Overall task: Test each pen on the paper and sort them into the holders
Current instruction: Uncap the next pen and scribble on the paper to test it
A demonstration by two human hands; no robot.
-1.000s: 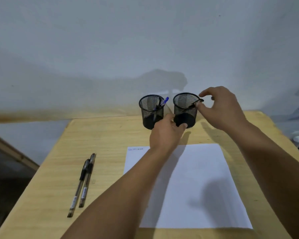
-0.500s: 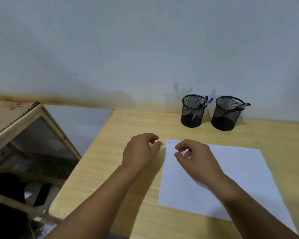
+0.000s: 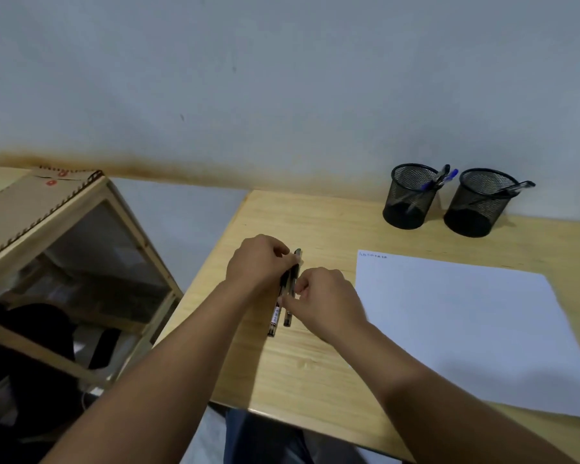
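your left hand (image 3: 260, 262) and right hand (image 3: 322, 296) both pinch the two black pens (image 3: 287, 296) lying between them.

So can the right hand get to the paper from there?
Probably yes. The right hand is at the two pens, and the paper lies just to its right on the table with nothing between.

Left hand (image 3: 260, 262) and right hand (image 3: 325, 301) meet mid-frame (fingers curled, pinching), both forearms reaching in from below.
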